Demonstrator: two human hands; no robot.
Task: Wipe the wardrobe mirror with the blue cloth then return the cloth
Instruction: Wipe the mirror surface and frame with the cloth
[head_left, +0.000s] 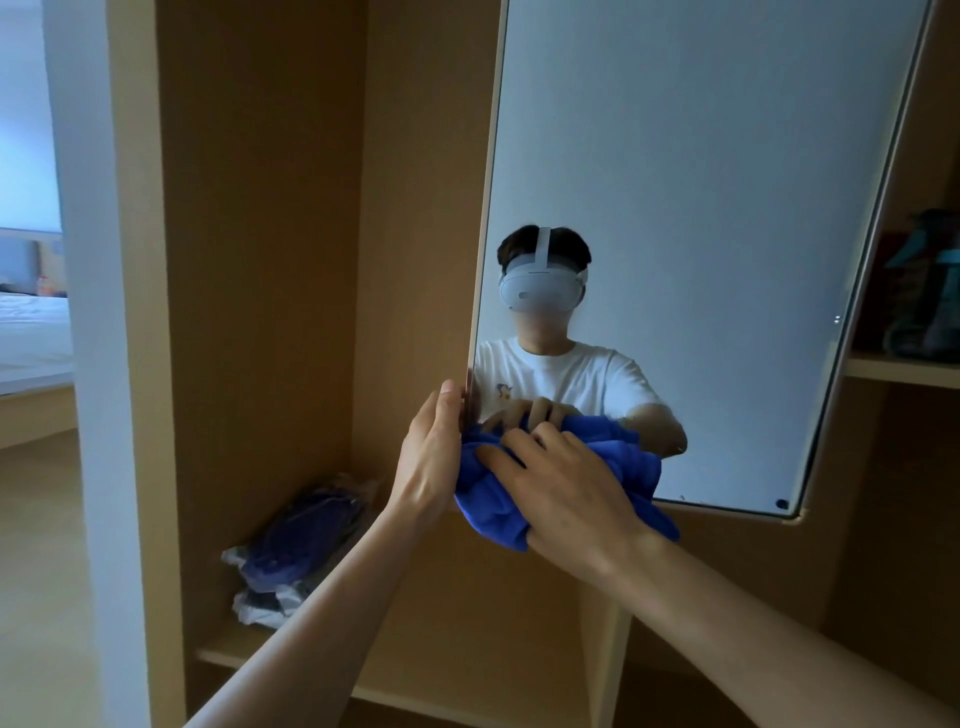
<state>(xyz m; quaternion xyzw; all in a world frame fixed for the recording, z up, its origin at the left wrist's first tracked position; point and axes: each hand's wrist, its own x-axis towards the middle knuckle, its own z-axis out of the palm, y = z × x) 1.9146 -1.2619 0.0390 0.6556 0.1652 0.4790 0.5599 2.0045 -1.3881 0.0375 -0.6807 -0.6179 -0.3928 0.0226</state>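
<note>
Blue cloth (493, 512) is bunched against the lower left corner of the wardrobe mirror (701, 208). The right hand (561, 488) is spread over it, fingers bent into the folds, gripping it and pressing it to the glass. The left hand (431, 452) clasps the mirror's edge, thumb in front, probably to steady the hinged panel against that push. A wrapped bundle (301, 545) lies on the shelf (234, 649) behind, perhaps near where the cloth belongs.

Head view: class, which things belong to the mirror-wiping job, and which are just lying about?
Job: tall pale-framed wardrobe mirror; crumpled blue cloth; right hand gripping the cloth; left hand gripping the mirror's edge.
Lying about: plastic-wrapped dark blue bundles on the wooden shelf; blurred teal bottle on the right-hand shelf.
</note>
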